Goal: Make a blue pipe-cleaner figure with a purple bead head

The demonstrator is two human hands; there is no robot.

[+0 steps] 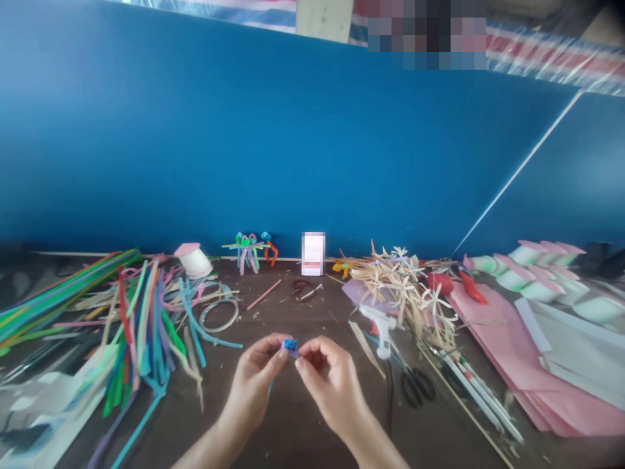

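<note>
Between both hands, above the front middle of the table, is a small coiled blue and purple piece that looks like pipe cleaner. My left hand pinches it between thumb and fingers, and a short light-blue end shows below. On the other side my right hand has its thumb and index finger closed at the purple end of the same piece. Loose colored pipe cleaners lie in a heap to the left. A white glue gun and black-handled scissors are to the right of my right hand.
A blue panel stands along the table's back edge. Twisted pipe-cleaner shapes and a pink-and-white paper cup are before it. Straw-like flowers, pink sheets and several white-and-pink cups occupy the right side.
</note>
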